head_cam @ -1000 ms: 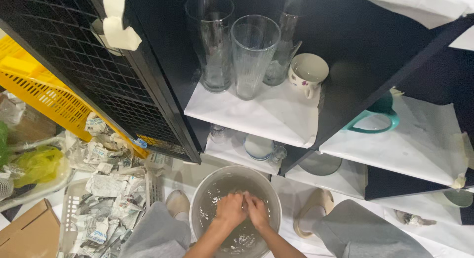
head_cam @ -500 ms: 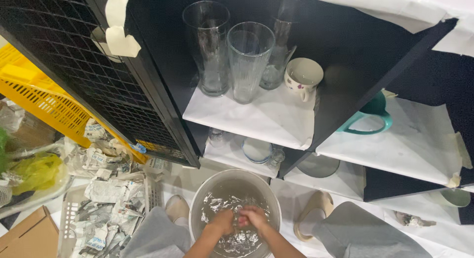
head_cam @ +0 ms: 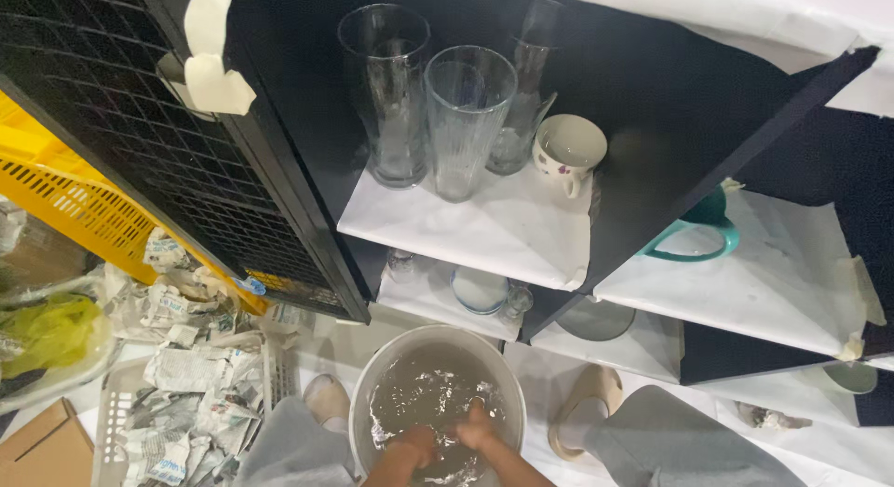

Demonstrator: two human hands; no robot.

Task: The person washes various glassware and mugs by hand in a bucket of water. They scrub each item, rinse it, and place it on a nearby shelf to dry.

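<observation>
Both my hands are down in a round grey basin (head_cam: 372, 385) of rippling water between my knees. My left hand (head_cam: 416, 440) and my right hand (head_cam: 477, 427) are close together, fingers curled under the surface. Whether they hold anything is hidden by the water. Above the basin a dark shelf unit holds three tall clear glasses (head_cam: 466, 114) and a white flowered cup (head_cam: 568, 150) on a white-papered shelf (head_cam: 494, 236).
A teal mug (head_cam: 694, 234) stands on the right shelf. Lower shelves hold a small bowl (head_cam: 480, 290) and a round plate (head_cam: 596, 319). A black wire-mesh door (head_cam: 140, 142) hangs open at left, beside a yellow crate (head_cam: 65, 198). Crumpled newspaper (head_cam: 177, 375) fills a white basket.
My hands have sunk lower in the basin and slid toward the bottom edge of the view. The view has shifted a little, with the shelves showing slightly larger.
</observation>
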